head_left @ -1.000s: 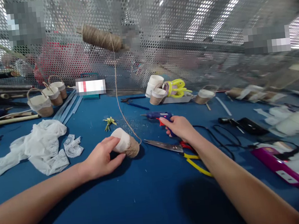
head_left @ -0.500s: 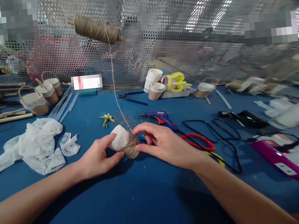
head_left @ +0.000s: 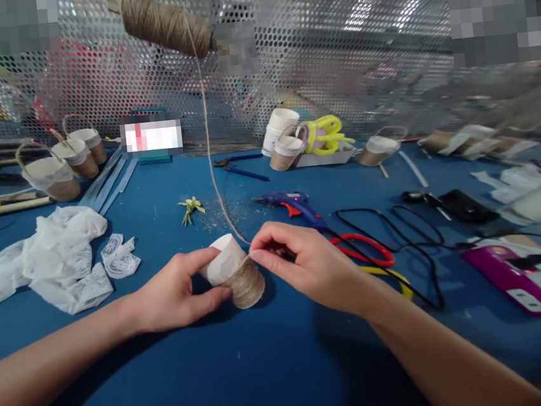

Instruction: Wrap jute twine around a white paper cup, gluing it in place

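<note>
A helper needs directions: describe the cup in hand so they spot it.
Over the blue tabletop, find the left hand, left of centre. It holds a white cup, its base end wrapped in twine. Unlike the upright cups at back left, this one is tilted.

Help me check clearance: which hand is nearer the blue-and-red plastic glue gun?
Right. The right hand is just in front of the glue gun; the left hand is farther off, leftward.

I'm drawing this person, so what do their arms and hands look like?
The left hand and right hand look bare: I see no gloves or rings. The left arm and right arm show no sleeve, watch or bracelet.
</note>
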Motion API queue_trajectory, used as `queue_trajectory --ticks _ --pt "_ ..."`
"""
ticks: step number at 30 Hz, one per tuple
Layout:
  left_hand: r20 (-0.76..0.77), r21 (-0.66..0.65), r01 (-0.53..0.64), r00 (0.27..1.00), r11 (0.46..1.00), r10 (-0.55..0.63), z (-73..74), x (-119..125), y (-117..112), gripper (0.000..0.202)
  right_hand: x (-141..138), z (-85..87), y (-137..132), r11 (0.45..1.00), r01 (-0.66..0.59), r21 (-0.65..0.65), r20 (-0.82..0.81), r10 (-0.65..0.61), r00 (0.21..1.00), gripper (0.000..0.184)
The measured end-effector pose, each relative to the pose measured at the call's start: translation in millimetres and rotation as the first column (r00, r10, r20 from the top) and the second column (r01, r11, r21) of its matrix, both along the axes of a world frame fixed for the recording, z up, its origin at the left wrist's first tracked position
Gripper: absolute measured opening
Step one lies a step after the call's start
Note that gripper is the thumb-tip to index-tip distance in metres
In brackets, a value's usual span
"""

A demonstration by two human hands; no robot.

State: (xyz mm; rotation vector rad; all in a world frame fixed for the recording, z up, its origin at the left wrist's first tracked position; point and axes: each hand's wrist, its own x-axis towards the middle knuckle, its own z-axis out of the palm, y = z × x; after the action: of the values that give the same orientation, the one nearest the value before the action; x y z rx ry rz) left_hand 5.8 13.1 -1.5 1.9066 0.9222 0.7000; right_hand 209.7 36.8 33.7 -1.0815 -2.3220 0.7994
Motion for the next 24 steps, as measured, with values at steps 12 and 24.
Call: queue_trajectory --ticks 12,24 --pt "0.014 0.0 -0.001 1.0 1.0 0.001 -0.8 -0.3 -1.6 0.018 2.8 -3.4 -0.1 0.993 0.047 -0.106 0.014 -0.045 0.999 0.013" --pt "0.105 0.013 0.053 0.993 0.999 -0.054 -4.3 -3.3 -3.0 0.016 2.9 -7.7 0.0 0.983 0.01 -0.182 -0.091 -0.027 0.995 0.006"
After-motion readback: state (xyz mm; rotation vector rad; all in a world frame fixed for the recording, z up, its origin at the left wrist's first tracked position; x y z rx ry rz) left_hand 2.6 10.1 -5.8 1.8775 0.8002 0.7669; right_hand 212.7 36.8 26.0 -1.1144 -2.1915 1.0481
